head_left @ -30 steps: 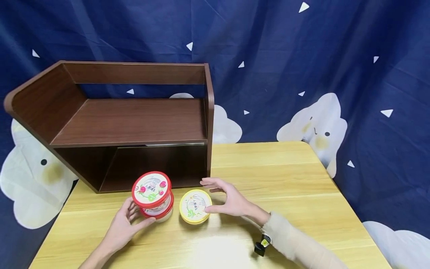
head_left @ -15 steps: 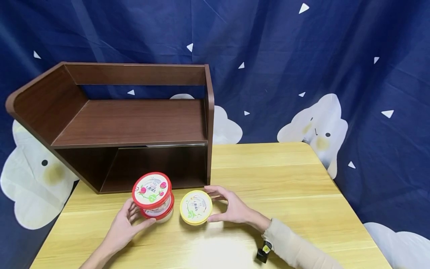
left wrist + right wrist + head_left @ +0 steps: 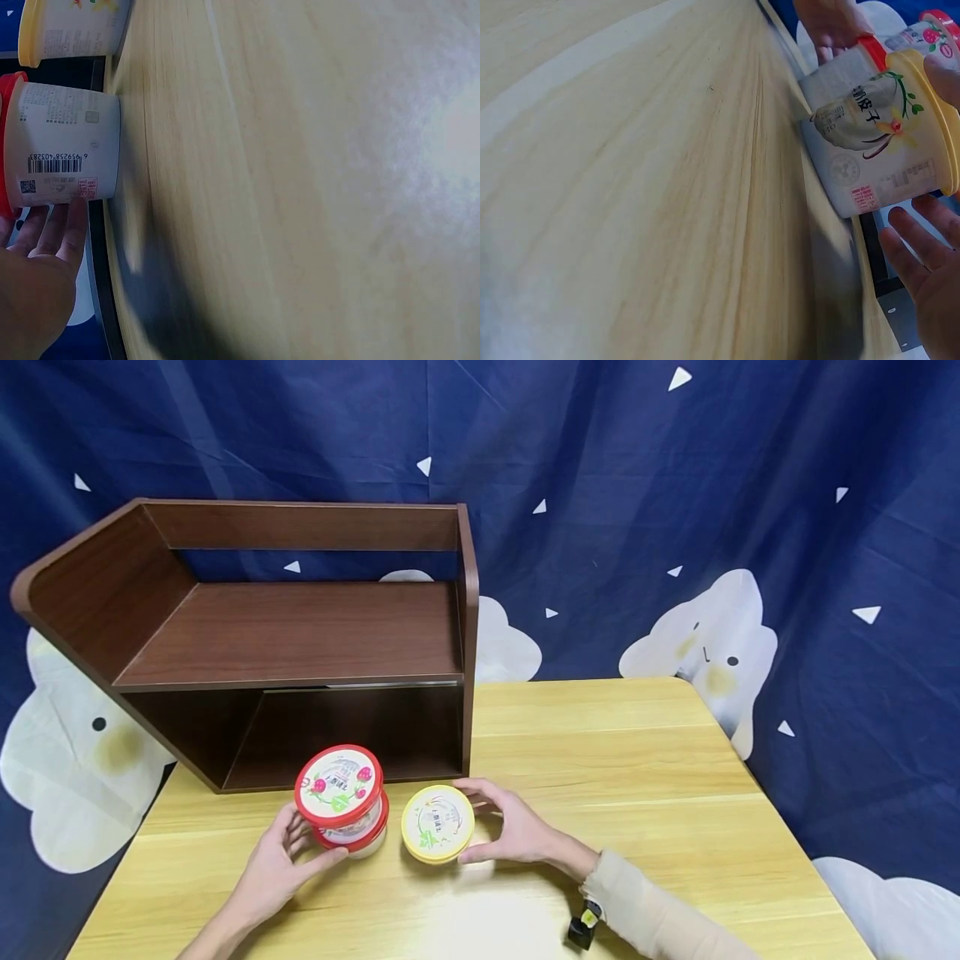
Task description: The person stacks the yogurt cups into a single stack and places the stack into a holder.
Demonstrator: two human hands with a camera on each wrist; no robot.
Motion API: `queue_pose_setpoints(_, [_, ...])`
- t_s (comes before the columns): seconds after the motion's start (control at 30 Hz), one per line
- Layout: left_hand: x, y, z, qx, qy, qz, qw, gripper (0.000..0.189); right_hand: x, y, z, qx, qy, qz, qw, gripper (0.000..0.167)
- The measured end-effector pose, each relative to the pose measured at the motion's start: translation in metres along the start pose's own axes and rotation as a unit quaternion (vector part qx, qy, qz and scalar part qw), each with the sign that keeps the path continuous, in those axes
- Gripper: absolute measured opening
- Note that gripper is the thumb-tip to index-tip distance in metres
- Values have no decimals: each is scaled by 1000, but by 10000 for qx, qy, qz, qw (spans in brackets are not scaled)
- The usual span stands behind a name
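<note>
Two red-lidded tubs stand stacked in front of the shelf, the upper tub [image 3: 339, 783] set a little left of the lower tub [image 3: 371, 839]. My left hand [image 3: 273, 860] curves its fingers and thumb round the stack's left side; the left wrist view has fingertips against a white tub wall [image 3: 64, 142] with a barcode. To the right of the stack is a single yellow-lidded tub [image 3: 437, 822], upright on the table. My right hand [image 3: 517, 827] holds that tub from the right, thumb at its near side and forefinger at the far rim. Other right fingers [image 3: 922, 240] extend beneath it in the right wrist view.
A dark brown two-level shelf unit [image 3: 300, 631] stands behind the tubs, its lower compartment opening toward them. The light wooden table [image 3: 600, 743] stretches right of it, with a blue cloud-patterned curtain [image 3: 600, 485] behind. A small black device [image 3: 581, 929] hangs at the right wrist.
My right hand has come down and toward me, its thumb and fingers now round the yellow-lidded tub's right side. The left hand and all the tubs hold their places.
</note>
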State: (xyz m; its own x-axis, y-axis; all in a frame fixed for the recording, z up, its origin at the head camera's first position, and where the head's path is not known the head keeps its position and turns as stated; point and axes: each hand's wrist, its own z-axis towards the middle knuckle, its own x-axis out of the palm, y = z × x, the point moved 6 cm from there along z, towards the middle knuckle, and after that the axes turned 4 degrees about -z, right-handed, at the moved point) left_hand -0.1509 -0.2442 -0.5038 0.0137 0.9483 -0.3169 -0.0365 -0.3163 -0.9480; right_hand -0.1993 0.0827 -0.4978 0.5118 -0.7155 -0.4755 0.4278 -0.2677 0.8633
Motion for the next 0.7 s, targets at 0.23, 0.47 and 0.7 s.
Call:
queue_pose_setpoints(0.23, [0,0,0,28,0,-21,10000,83,4,1,3,-33,50,-119,9999,101])
queue_pose_setpoints(0.47, [0,0,-1,-20,22,27,10000,84,6,3,6,-20,35,-164,9999,100])
queue_pose_setpoints(0.7, [1,0,0,-11,57,72,10000,84,5,2,6,-48,25,-222,9997,99])
